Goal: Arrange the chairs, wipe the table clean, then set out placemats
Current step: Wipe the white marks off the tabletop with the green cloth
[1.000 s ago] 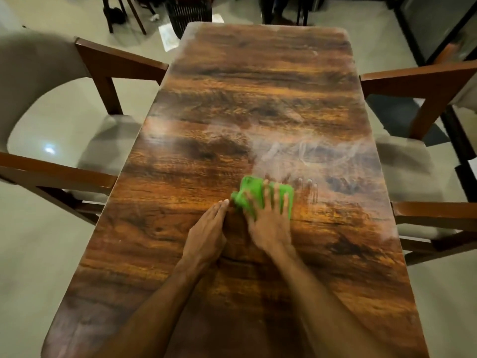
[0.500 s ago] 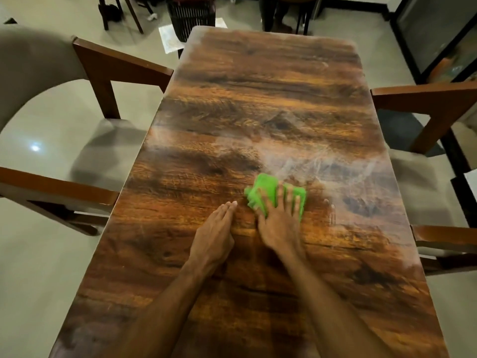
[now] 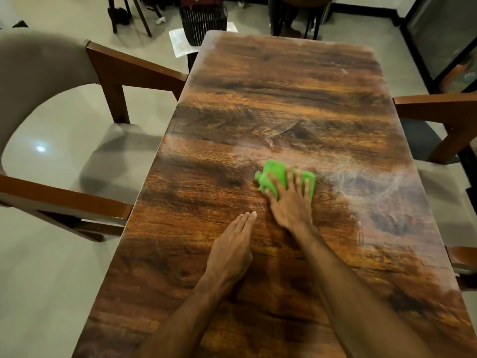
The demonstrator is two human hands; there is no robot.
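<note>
Fingers [image 3: 291, 180] flat atop green cloth [image 3: 275, 168]

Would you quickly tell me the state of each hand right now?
Left hand: open, resting flat on the table, holding nothing.
Right hand: open, straight fingers pressing the green cloth onto the table.

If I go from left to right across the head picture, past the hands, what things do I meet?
Chair with the grey back → left hand → green cloth → chair on the right.
</note>
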